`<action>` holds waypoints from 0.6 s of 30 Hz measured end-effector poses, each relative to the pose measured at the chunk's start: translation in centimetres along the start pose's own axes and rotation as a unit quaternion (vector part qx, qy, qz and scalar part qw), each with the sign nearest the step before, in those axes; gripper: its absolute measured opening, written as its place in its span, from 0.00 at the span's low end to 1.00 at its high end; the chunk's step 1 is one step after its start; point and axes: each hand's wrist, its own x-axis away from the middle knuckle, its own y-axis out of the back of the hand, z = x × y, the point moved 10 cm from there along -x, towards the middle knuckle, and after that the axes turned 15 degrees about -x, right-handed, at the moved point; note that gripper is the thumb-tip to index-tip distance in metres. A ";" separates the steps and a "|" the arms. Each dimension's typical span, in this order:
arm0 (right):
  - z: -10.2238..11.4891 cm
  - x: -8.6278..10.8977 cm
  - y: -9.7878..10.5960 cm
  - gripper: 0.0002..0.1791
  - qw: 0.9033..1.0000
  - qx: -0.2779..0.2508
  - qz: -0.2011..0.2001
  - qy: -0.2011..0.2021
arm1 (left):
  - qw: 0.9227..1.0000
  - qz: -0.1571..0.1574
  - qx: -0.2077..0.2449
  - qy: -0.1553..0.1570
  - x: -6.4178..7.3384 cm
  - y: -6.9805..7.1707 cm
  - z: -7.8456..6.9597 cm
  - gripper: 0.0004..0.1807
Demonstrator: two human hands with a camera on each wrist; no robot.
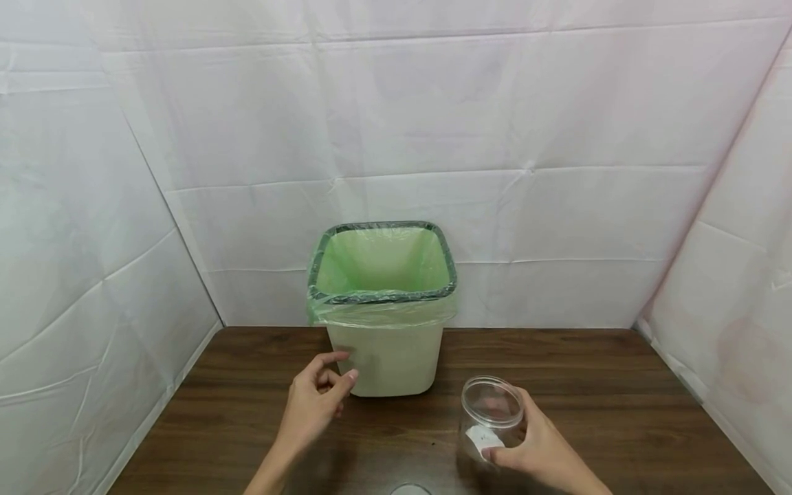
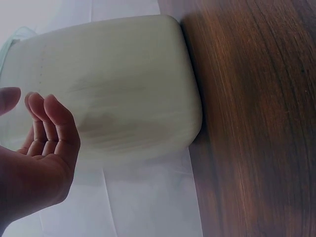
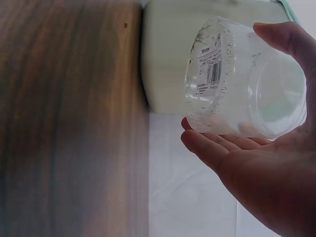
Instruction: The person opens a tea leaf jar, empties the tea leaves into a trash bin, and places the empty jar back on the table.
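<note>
A clear plastic jar (image 1: 493, 419) is in my right hand (image 1: 538, 447), with the thumb on one side and the fingers round the other. Its mouth shows no lid and faces up in the head view. The right wrist view shows a white barcode label (image 3: 210, 73) at the jar's base, with dark specks or droplets around it. The base appears raised off the table. My left hand (image 1: 317, 399) hovers in front of a pale trash bin (image 1: 390, 357), its fingers loosely bent and holding nothing. A green bag (image 1: 383, 315) lines the bin under a dark green rim ring (image 1: 456, 275).
The bin stands upright on a dark wood-grain table (image 1: 588, 392), near the white cloth back wall (image 1: 427, 117). At the table's near edge a round clear object (image 1: 410, 489) is mostly cut off by the frame. White sheets also enclose both sides.
</note>
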 end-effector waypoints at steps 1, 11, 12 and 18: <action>-0.1 0.0 -0.1 0.50 1.000 0.011 0.001 0.001 | 1.000 0.001 0.000 -0.001 0.0 -0.1 0.0 0.21; -1.6 0.5 -0.7 0.52 0.999 0.031 0.027 -0.029 | 1.000 0.002 -0.004 -0.007 0.0 -0.5 -0.1 0.21; -1.8 0.5 -0.7 0.51 0.998 0.033 0.030 -0.033 | 1.000 0.002 -0.004 -0.006 0.0 -0.5 -0.1 0.20; -2.4 0.5 -1.1 0.51 0.998 0.035 0.049 -0.023 | 1.000 0.002 -0.006 -0.005 0.1 -0.6 -0.2 0.20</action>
